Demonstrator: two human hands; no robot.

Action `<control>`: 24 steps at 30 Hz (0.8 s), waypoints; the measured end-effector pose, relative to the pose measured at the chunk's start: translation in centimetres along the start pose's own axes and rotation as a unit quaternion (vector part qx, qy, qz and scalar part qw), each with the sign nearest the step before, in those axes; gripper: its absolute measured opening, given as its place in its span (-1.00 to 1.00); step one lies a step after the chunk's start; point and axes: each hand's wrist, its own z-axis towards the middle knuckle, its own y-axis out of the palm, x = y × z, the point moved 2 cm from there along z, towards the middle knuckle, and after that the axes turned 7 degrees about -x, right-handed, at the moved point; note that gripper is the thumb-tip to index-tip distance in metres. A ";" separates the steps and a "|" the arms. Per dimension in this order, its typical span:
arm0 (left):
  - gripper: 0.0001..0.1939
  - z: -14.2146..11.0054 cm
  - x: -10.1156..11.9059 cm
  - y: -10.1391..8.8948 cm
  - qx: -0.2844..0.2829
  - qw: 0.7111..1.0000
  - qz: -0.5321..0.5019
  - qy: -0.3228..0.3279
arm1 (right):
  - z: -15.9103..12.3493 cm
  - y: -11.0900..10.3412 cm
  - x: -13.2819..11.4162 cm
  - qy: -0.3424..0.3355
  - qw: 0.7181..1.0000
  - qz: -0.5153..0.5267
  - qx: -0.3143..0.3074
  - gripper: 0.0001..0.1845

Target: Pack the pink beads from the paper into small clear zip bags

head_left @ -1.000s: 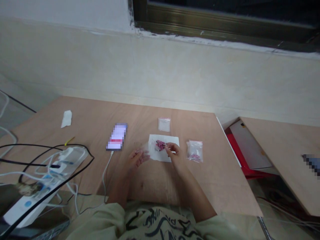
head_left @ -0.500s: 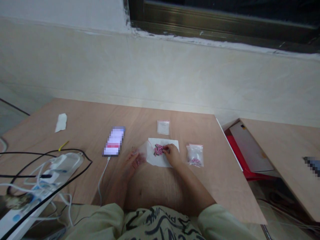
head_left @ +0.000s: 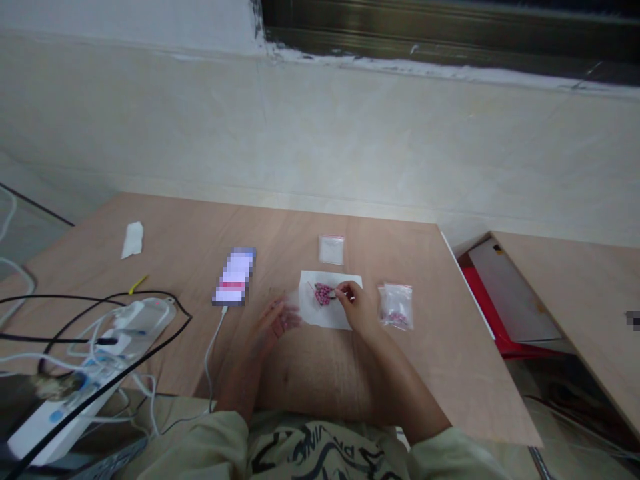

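Note:
A small cluster of pink beads (head_left: 324, 294) with darker bits at its edge lies over a white sheet of paper (head_left: 320, 319). My right hand (head_left: 354, 301) pinches the right end of this beaded piece between thumb and fingertips. To the left of the paper is my left hand (head_left: 280, 319), fingers apart and somewhat blurred, holding nothing that I can see. A thin reddish thread seems to run from the beads' upper left, too fine to follow. Right of the paper lies a clear zip bag (head_left: 397, 305) with pink beads at its bottom.
Another small zip bag (head_left: 331, 249) lies behind the paper. A phone (head_left: 235, 277) on a white cable lies to the left. Farther left are a power strip (head_left: 145, 320) with tangled cables and a white scrap (head_left: 133, 240). A wall (head_left: 280, 147) stands behind the table.
My right hand has drawn slightly right, from against the beads to their right end. My left hand's fingers have spread a little. The whole view has shifted slightly.

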 end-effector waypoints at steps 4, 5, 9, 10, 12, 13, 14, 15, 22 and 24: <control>-0.85 0.1 -0.2 0.5 -0.044 0.999 0.001 0.010 | -0.7 -0.2 -2.8 -0.030 0.998 0.044 -0.038 -0.88; -0.84 0.2 -0.1 0.6 -0.052 0.999 0.003 0.015 | -0.7 -0.2 -3.3 -0.034 0.998 0.040 -0.041 -0.88; -0.85 0.7 0.0 1.2 -0.071 0.997 -0.003 0.024 | -0.4 -0.2 -4.3 -0.051 0.998 -0.013 -0.038 -0.91; -0.85 0.8 0.0 1.4 -0.076 0.997 -0.006 0.025 | -0.3 -0.2 -4.5 -0.054 0.997 -0.025 -0.042 -0.91; -0.85 1.2 0.0 1.6 -0.085 0.996 -0.013 0.027 | -0.3 -0.3 -4.8 -0.060 0.996 -0.037 -0.059 -0.91; -0.85 1.4 0.0 1.7 -0.087 0.996 -0.017 0.028 | -0.4 -0.3 -4.9 -0.066 0.994 -0.035 -0.075 -0.89; -0.85 1.6 -0.1 1.8 -0.087 0.996 -0.022 0.027 | -0.5 -0.4 -5.0 -0.074 0.992 -0.028 -0.096 -0.85; -0.85 1.7 -0.1 1.8 -0.085 0.996 -0.027 0.025 | -0.6 -0.4 -5.1 -0.084 0.989 -0.017 -0.120 -0.81; -0.93 1.0 -0.5 1.7 -0.040 0.997 -0.054 0.028 | -1.5 0.0 -4.4 -0.114 0.983 0.002 -0.144 -0.77; -0.93 0.6 -0.7 1.6 -0.031 0.997 -0.057 0.032 | -1.7 0.3 -4.2 -0.111 0.983 0.029 -0.143 -0.85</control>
